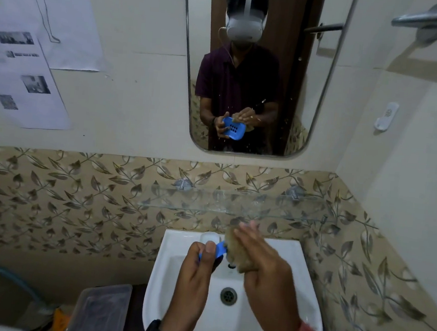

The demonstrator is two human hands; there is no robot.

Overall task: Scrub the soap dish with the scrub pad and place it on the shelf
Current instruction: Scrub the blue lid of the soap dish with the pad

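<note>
My left hand (198, 266) grips a blue soap dish (220, 250) above the white sink, and only the dish's edge shows past my thumb. My right hand (261, 261) holds a tan scrub pad (233, 242) pressed against the dish; the hand is blurred. The mirror (249, 67) reflects the dish's slotted face with the pad against it. A glass shelf (235, 203) runs along the wall just above and behind both hands.
The white sink (175, 280) lies below my hands, its drain (228, 295) in the middle. A clear plastic box (102, 308) stands to the sink's left. A metal towel bar (433, 18) juts out at the upper right. Papers (32, 43) hang on the left wall.
</note>
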